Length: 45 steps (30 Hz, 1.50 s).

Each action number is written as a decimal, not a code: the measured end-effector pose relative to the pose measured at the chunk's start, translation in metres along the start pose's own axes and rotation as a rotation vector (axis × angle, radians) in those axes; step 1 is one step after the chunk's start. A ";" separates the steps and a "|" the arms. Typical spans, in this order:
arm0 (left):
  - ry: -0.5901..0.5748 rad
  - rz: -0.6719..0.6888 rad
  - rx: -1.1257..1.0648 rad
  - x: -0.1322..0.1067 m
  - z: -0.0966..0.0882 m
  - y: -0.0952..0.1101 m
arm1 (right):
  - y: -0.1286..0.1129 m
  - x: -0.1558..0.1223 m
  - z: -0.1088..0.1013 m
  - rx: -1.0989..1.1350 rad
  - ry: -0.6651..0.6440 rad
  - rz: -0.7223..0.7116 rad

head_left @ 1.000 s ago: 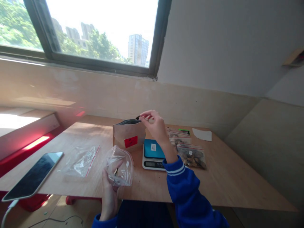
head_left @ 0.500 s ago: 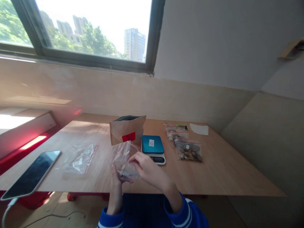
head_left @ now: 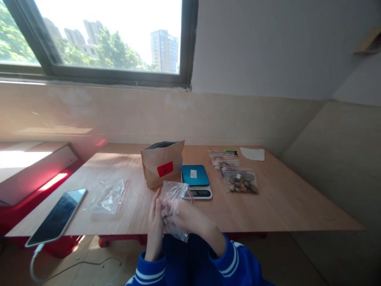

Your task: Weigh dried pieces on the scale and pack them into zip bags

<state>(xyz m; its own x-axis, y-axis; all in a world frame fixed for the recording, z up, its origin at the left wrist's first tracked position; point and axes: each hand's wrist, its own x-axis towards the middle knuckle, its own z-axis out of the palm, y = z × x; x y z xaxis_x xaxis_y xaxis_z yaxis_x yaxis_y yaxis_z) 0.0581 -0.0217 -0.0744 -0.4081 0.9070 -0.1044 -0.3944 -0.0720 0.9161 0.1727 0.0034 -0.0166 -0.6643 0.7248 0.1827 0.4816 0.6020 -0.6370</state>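
The left hand and right hand grasp a clear zip bag together at lower middle of the frame, over the near edge of the wooden table. Just beyond stand a kraft pouch and a digital scale; filled zip bags lie farther right.
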 end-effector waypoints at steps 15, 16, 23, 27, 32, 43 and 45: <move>0.320 0.185 0.167 0.030 -0.084 0.059 | -0.012 0.104 -0.113 0.020 0.578 -0.247; 0.333 0.213 0.183 0.037 -0.090 0.067 | -0.006 0.114 -0.111 -0.035 0.548 -0.249; 0.534 0.285 0.940 0.089 -0.127 0.089 | 0.043 0.069 -0.095 -0.212 0.723 -0.129; 0.472 0.628 1.210 0.099 -0.127 0.080 | 0.127 -0.001 -0.104 -0.382 0.688 0.099; -0.036 0.538 1.334 0.115 -0.123 0.053 | 0.220 -0.071 -0.130 -0.693 0.542 0.479; -0.043 0.336 1.267 0.131 -0.132 0.014 | 0.243 -0.106 -0.154 -0.770 0.435 0.551; -0.026 0.323 1.236 0.131 -0.127 0.010 | 0.241 -0.109 -0.155 -0.796 0.421 0.583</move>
<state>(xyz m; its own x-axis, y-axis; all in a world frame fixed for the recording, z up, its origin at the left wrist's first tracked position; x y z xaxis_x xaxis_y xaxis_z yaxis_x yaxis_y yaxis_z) -0.1036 0.0437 -0.1282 -0.3202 0.9293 0.1838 0.7501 0.1302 0.6484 0.4498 0.1215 -0.0734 -0.0346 0.9366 0.3486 0.9960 0.0612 -0.0657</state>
